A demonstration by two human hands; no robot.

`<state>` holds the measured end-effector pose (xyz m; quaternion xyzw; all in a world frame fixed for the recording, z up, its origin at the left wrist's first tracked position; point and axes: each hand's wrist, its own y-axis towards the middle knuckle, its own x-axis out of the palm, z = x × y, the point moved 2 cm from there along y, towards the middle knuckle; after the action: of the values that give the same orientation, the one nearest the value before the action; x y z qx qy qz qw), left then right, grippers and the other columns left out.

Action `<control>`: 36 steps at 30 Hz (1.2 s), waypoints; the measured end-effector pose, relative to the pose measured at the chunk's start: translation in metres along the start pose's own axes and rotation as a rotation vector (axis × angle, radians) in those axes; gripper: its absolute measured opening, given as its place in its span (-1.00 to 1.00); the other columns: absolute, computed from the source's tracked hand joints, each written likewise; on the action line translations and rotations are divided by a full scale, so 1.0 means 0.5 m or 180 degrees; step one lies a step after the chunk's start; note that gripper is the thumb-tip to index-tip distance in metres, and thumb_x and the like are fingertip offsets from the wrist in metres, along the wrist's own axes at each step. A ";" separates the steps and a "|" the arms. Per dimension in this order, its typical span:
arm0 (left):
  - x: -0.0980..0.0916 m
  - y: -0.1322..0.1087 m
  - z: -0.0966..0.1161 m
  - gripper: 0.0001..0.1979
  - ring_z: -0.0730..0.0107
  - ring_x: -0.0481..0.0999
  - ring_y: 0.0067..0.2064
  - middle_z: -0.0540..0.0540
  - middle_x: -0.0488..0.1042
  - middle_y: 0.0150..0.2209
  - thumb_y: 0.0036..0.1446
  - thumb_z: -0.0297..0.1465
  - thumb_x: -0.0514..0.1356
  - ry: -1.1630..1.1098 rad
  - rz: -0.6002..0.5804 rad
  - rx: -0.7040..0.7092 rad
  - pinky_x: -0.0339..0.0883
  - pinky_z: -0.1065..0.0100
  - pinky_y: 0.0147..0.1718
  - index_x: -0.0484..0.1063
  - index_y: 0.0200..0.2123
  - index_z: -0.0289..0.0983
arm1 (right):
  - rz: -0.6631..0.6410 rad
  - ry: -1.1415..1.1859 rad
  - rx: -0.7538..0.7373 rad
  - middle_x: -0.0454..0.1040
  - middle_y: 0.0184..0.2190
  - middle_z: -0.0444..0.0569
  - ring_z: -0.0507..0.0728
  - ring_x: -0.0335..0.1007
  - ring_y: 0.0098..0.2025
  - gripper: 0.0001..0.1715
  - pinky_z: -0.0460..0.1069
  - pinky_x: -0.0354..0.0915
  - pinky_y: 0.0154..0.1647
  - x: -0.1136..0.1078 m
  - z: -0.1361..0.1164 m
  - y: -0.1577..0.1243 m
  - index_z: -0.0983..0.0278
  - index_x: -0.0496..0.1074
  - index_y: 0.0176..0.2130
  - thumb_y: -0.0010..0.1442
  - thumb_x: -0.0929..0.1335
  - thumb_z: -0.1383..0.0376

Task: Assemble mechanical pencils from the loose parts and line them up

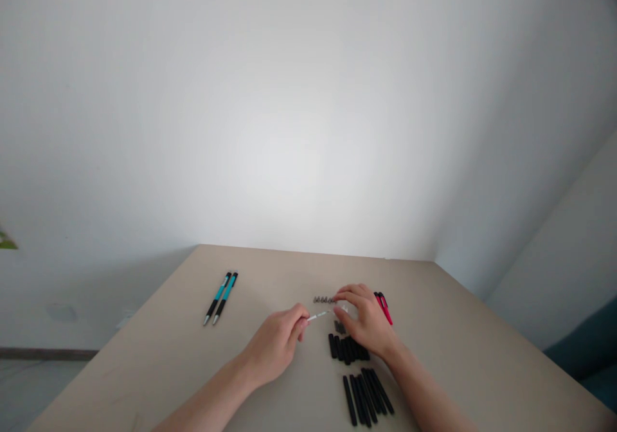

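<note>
A thin white pen refill [319, 315] is pinched between the thumb and fingers of my left hand [277, 345], its free end pointing right toward my other thumb. My right hand [366, 319] arches over small whitish pieces [343, 306], thumb and index finger apart; its fingers partly cover those pieces. Just past its fingertips is a row of small silvery pen tips [322, 299]. Small dark pieces [339, 326] lie below the right thumb. Short black tubes [348, 350] are lined up under the palm, some hidden by it.
Longer black tubes [367, 396] lie side by side near the front of the beige table [270, 268]. Two blue-and-black pens [222, 297] rest at the left. Red pen parts with black clips [384, 308] lie beyond my right wrist. A white wall [308, 130] rises behind.
</note>
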<state>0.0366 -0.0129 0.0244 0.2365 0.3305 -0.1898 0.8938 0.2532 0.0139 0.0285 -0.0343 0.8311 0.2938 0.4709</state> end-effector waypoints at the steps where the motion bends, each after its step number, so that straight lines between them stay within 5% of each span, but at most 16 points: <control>1: 0.000 0.000 0.000 -0.74 0.40 0.37 -0.42 0.02 0.38 -0.47 0.34 -0.35 -0.16 0.0004 0.0003 -0.0007 0.17 0.43 -0.37 0.23 -0.36 -0.23 | -0.0114 0.0097 -0.0147 0.49 -0.24 0.03 0.19 0.34 -0.16 -0.80 0.09 0.21 -0.07 -0.008 -0.011 -0.003 0.25 0.51 -0.23 0.13 0.33 0.30; 7: 0.002 0.000 -0.005 -0.74 0.39 0.37 -0.42 0.02 0.37 -0.48 0.33 -0.36 -0.16 0.0045 0.0052 -0.0032 0.17 0.43 -0.36 0.22 -0.36 -0.22 | -0.0884 0.0372 -0.0448 0.47 -0.26 -0.02 0.19 0.26 -0.17 -0.65 0.05 0.18 -0.13 -0.029 -0.066 -0.022 0.24 0.46 -0.19 -0.06 0.43 0.33; 14: 0.001 0.001 -0.004 -0.75 0.39 0.37 -0.43 0.03 0.37 -0.49 0.33 -0.36 -0.16 0.0093 0.0060 -0.0059 0.17 0.44 -0.37 0.22 -0.36 -0.22 | -0.1239 0.0308 -0.0433 0.44 -0.27 -0.05 0.18 0.25 -0.17 -0.53 0.04 0.16 -0.13 -0.022 -0.074 -0.022 0.22 0.45 -0.14 -0.14 0.45 0.34; 28: 0.004 0.000 -0.007 -0.75 0.39 0.37 -0.43 0.02 0.37 -0.49 0.33 -0.36 -0.16 0.0085 0.0040 -0.0053 0.17 0.43 -0.37 0.22 -0.36 -0.22 | -0.1005 0.0411 -0.0294 0.43 -0.28 -0.03 0.19 0.27 -0.17 -0.68 0.05 0.19 -0.13 -0.019 -0.062 -0.026 0.24 0.45 -0.22 -0.05 0.46 0.28; 36: 0.002 0.000 -0.007 -0.75 0.39 0.37 -0.44 0.03 0.37 -0.49 0.33 -0.36 -0.16 0.0117 0.0023 -0.0061 0.16 0.43 -0.38 0.21 -0.36 -0.21 | -0.1059 0.0427 -0.0339 0.39 -0.41 -0.10 0.12 0.27 -0.29 -0.75 0.00 0.18 -0.19 -0.038 -0.067 -0.024 0.26 0.42 -0.34 -0.11 0.34 0.48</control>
<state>0.0354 -0.0112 0.0215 0.2325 0.3479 -0.1790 0.8904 0.2419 -0.0176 0.0512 -0.2157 0.8267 0.2526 0.4541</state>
